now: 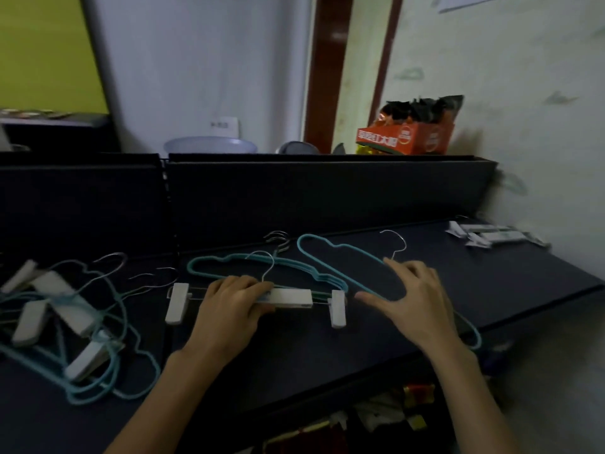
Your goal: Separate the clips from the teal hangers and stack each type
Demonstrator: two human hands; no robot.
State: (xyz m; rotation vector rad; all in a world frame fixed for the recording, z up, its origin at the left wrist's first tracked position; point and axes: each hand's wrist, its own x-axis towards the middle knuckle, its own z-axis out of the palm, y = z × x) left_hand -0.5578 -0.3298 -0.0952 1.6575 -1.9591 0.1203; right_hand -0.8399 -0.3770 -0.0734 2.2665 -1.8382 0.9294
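left hand (229,306): clamped on white clip bar (288,298), centre of dark table (491,273) | right hand (414,299): fingers spread, resting over lone teal hanger (343,260) | teal hanger stack (262,267) just beyond bar | tangled hangers and clips (65,322) near left | separated clips (491,237) far right

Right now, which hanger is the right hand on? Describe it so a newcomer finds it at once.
Start at the dark table. Right of centre, one teal hanger lies alone and slanted, its wire hook pointing to the back wall, under the spread right hand. Unlike the teal stack beside it and the tangled pile at left, it carries no white clips.
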